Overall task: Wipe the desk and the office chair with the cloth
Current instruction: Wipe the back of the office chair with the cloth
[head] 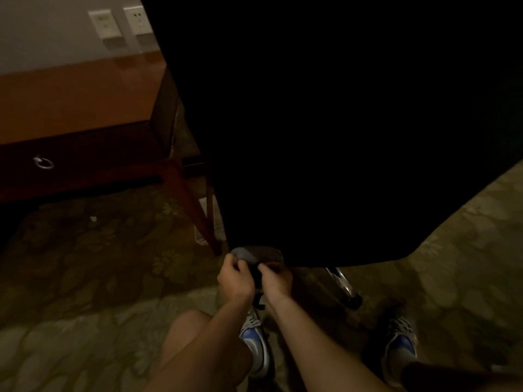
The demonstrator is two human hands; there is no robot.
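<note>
The black office chair (325, 123) fills the upper right, seen from behind its backrest. Just below the backrest's lower edge, my left hand (235, 278) and my right hand (276, 278) both grip a dark grey-brown cloth (254, 254), bunched between them. A chrome chair leg with a black caster (343, 287) pokes out under the chair. The wooden desk (76, 94) stands at the left, its top reddish brown, with a dark drawer and a ring pull (44, 162).
Patterned carpet (85, 264) covers the floor. The desk's slanted leg (195, 210) stands close to the chair's left side. Wall sockets (121, 24) sit above the desk. My blue and grey shoes (256, 346) stand beside the chair base. A small white scrap (93, 218) lies under the desk.
</note>
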